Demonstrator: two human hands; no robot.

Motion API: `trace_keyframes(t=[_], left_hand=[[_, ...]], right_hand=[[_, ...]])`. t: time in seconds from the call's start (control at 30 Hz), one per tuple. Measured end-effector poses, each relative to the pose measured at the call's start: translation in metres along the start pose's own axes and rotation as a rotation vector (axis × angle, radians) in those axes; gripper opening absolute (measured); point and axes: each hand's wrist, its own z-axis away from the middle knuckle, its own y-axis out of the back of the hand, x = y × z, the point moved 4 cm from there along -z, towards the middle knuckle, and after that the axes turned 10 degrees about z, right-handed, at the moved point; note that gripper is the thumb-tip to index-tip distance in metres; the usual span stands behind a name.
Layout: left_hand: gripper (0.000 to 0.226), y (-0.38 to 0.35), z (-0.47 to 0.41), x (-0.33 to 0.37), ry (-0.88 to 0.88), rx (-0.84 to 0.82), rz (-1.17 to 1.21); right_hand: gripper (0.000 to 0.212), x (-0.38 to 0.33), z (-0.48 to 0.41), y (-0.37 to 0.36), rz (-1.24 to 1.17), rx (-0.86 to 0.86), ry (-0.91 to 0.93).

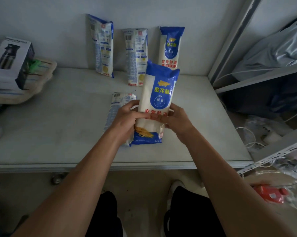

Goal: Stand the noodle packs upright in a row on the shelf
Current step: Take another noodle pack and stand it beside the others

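Note:
Three blue-and-white noodle packs lean upright against the back wall of the grey shelf point(58, 117): a left pack point(102, 47), a middle pack point(135, 57) and a right pack point(170, 47). In front of them I hold a fourth noodle pack point(158, 93) tilted up off the shelf. My left hand point(127, 120) grips its left side and my right hand point(175, 120) grips its right side, around the lower middle. A fifth pack point(117, 106) lies flat on the shelf, partly hidden behind my left hand and the held pack.
A white bottle box point(10, 64) sits on stacked cloth pads point(39, 72) at the left end. A metal rack post point(233, 38) stands right, with a grey bag point(277, 48) behind. Cables and a red packet point(271, 194) lie on the floor.

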Motion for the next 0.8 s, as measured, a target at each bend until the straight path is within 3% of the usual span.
trace_keyframes(t=[0.13,0.33,0.5,0.67,0.8], left_hand=[[0.053,-0.004,-0.019,-0.012,-0.049,-0.005,-0.036],[0.053,-0.018,-0.044,-0.035,-0.103,-0.008,-0.134],[0.07,-0.042,-0.074,-0.032,-0.178,-0.073,-0.209],[0.051,-0.067,-0.104,-0.049,-0.292,-0.036,-0.332],[0.054,-0.095,-0.133,-0.051,-0.339,-0.055,-0.436]], right_hand=[[0.055,0.011,-0.015,0.006,0.019,0.128,0.049],[0.037,0.025,-0.035,0.012,-0.026,0.259,0.028],[0.033,0.019,-0.059,0.036,0.023,0.331,0.092],[0.033,0.027,-0.085,0.067,0.053,0.459,0.096],[0.032,0.032,-0.104,0.09,0.045,0.503,0.087]])
